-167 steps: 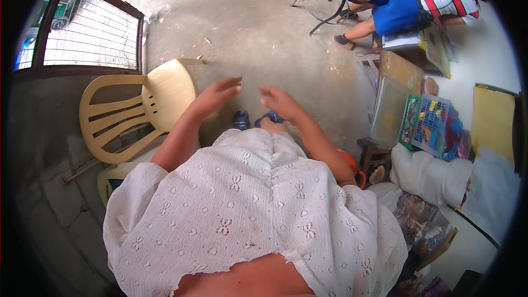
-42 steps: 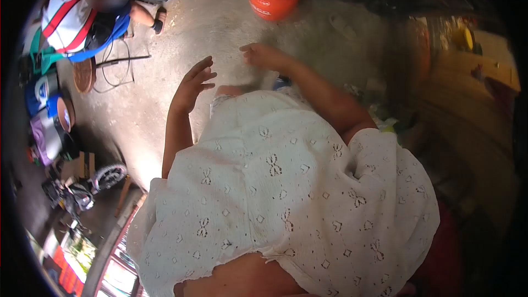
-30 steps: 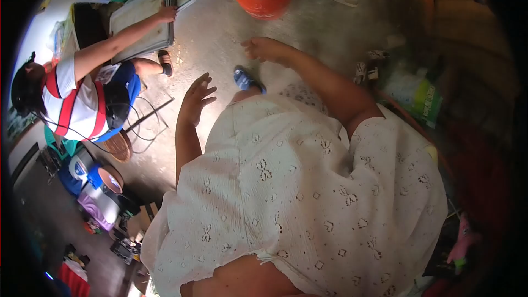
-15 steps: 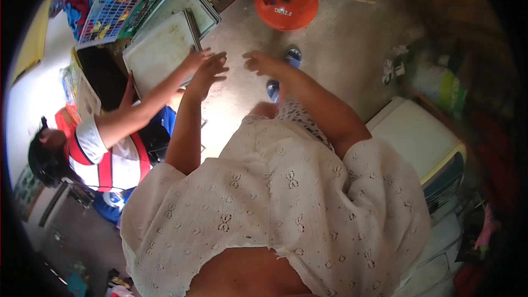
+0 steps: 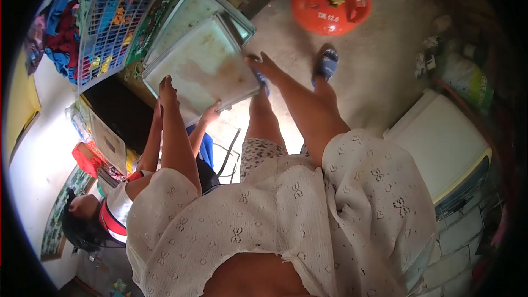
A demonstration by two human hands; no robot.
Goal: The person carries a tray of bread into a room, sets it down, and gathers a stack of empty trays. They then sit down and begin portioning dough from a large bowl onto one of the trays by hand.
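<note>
The fingers [image 5: 166, 81] of the left hand [image 5: 170, 95] are pointing upward, slightly bent, over the left edge of the front tray [image 5: 206, 66]; whether they are gripping it, I cannot tell. The right hand [image 5: 265, 68] is resting at that tray's right corner, its thumb standing apart from the partly bent fingers; I cannot tell how firmly they are holding the rim. The front tray is slanting between both hands, overlapping a second tray [image 5: 181, 21] behind its far edge. A co-worker's hand [image 5: 210, 113] is holding its near edge. A plastic basket [image 5: 113, 33] is leaning beside the second tray's left edge. An orange gas cylinder [image 5: 331, 14] is standing on the floor [image 5: 366, 69], well apart from the right hand.
</note>
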